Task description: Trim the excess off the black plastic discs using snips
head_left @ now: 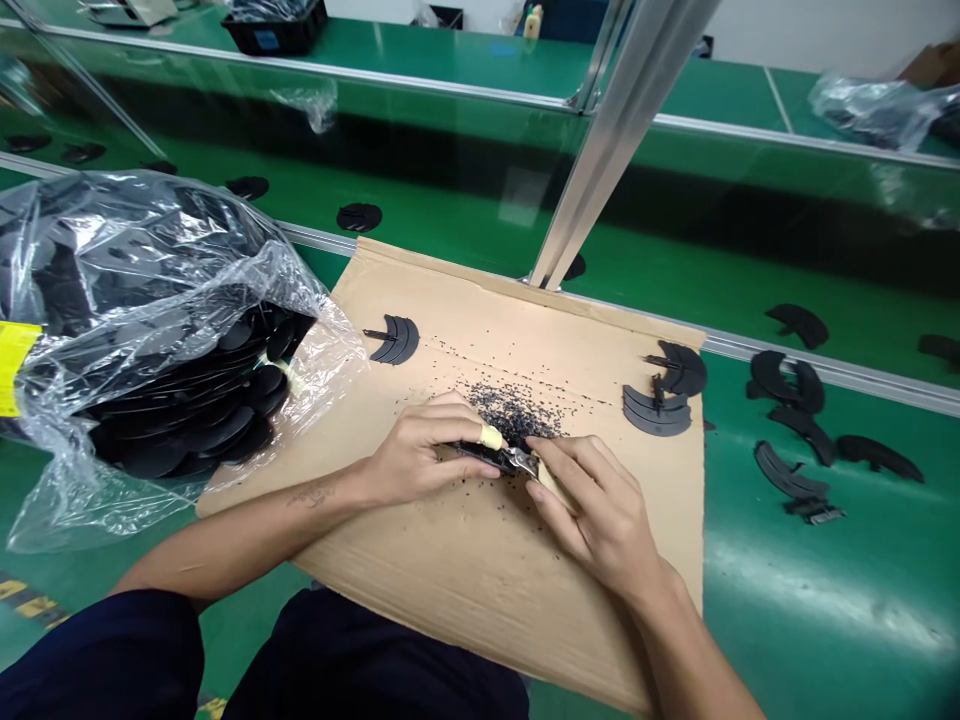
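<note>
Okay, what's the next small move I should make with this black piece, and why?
Probably sweep the black shavings aside first: they're heaped on the cardboard sheet against your left hand and the black plastic part, right where your right hand holds the metal tool.

A narrow black plastic part (476,456) touches a tape-handled metal tool (521,461).
</note>
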A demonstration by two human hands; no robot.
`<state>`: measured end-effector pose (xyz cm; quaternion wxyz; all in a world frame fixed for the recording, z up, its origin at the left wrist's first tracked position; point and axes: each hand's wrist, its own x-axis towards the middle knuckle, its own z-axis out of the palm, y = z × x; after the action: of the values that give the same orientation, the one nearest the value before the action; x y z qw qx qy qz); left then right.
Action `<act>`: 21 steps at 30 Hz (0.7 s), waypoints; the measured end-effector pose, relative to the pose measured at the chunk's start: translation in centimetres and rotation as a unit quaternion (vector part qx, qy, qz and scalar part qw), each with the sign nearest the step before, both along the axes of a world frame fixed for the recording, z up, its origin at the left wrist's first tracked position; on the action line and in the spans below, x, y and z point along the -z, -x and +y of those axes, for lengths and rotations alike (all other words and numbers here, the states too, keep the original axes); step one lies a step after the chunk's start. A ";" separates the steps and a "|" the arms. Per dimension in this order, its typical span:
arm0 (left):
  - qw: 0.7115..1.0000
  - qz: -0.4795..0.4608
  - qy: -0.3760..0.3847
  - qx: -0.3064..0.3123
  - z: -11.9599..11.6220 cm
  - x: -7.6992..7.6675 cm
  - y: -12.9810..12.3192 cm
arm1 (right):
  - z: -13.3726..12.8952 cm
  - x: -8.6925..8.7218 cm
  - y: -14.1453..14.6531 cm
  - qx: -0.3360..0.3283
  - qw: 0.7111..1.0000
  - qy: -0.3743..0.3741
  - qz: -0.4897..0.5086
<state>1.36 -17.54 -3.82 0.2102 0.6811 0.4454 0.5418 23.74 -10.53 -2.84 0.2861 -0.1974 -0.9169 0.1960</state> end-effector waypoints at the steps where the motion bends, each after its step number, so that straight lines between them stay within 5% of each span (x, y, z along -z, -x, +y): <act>1: 1.000 -0.005 -0.001 0.001 0.0 0.0 0.0 | -0.1 -0.1 0.0 0.004 1.000 -0.010 -0.003; 12: 0.999 -0.018 0.023 -0.013 -0.2 -0.3 -0.2 | -0.4 0.0 0.2 0.057 0.998 -0.034 0.008; 17: 0.998 0.058 0.008 -0.003 -0.3 -0.2 -0.3 | -0.1 0.3 0.3 0.058 0.994 -0.082 -0.037; 21: 0.992 0.117 -0.010 -0.042 -0.1 -0.3 0.0 | -0.1 0.4 0.3 0.071 0.996 -0.045 -0.022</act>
<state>1.31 -17.62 -3.57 0.1266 0.7226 0.4900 0.4708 23.39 -10.67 -3.24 0.2873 -0.2529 -0.9148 0.1292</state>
